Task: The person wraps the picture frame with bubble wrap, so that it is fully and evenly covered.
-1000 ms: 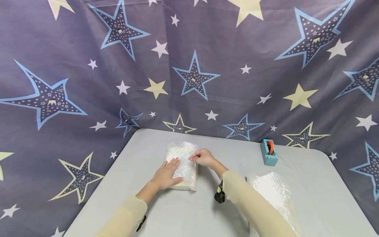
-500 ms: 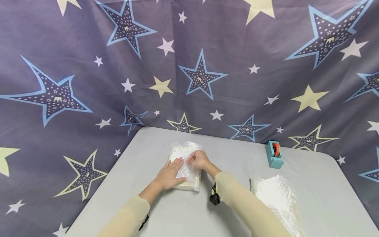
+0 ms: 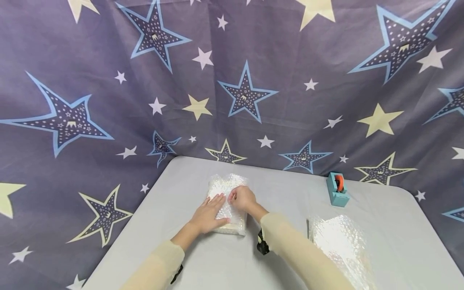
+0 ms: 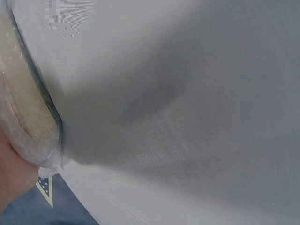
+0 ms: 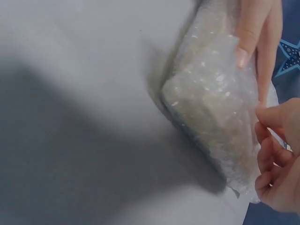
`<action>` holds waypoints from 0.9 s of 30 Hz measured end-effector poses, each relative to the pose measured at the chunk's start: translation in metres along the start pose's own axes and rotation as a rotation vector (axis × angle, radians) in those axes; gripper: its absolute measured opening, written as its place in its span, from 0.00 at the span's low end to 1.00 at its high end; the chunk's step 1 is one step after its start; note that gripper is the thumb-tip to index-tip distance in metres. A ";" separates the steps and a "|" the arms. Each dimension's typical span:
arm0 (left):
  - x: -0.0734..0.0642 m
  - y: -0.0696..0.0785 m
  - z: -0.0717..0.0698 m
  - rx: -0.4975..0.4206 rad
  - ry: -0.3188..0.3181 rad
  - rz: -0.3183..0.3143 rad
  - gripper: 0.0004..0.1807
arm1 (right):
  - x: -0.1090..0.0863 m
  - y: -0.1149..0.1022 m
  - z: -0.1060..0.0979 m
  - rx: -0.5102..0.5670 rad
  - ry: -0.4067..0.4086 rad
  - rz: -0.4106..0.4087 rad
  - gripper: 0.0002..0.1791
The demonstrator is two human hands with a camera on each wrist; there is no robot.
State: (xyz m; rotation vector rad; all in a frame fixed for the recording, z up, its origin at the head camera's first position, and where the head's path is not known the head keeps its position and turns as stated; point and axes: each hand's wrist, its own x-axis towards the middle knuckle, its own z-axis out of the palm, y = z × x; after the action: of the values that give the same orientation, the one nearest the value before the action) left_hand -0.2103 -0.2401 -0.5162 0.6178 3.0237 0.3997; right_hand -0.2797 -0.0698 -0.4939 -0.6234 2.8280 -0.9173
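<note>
A flat package in clear bubble wrap (image 3: 237,223) lies on the table, with a pale, book-thick block showing through its side in the left wrist view. My left hand (image 3: 208,214) is spread flat across its left half, fingers straight and pressing down. Over the package's right half is my right hand (image 3: 242,199), fingers curled and thumb against the index finger, pinching at the wrap's upper layer. In the right wrist view, these fingertips meet right beside the left hand's fingers on the bubble wrap (image 5: 211,98). Whatever lies inside the pinch is hidden.
A teal tape dispenser (image 3: 337,190) with an orange-red core stands at the table's back right. Loose bubble wrap (image 3: 338,237) lies at the right, partly behind the right sleeve. The grey table (image 3: 217,266) meets a star-patterned curtain (image 3: 239,52) at the back.
My right hand has moved left, from the package's right edge onto its top. My left hand keeps its flat press. The whole view has shifted slightly.
</note>
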 end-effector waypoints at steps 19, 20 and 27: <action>0.000 0.000 0.002 0.020 0.008 0.008 0.45 | 0.000 0.003 -0.006 -0.134 0.126 0.084 0.14; 0.000 0.000 0.002 0.019 0.012 0.008 0.45 | 0.000 0.005 -0.006 -0.101 0.133 0.097 0.13; 0.000 0.000 0.005 0.044 0.012 -0.004 0.45 | -0.004 0.014 -0.012 0.047 0.193 0.230 0.11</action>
State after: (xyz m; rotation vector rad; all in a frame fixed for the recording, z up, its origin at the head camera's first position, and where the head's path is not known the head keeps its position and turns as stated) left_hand -0.2102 -0.2385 -0.5209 0.6140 3.0522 0.3388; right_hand -0.2840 -0.0512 -0.4922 -0.2070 2.9513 -1.0476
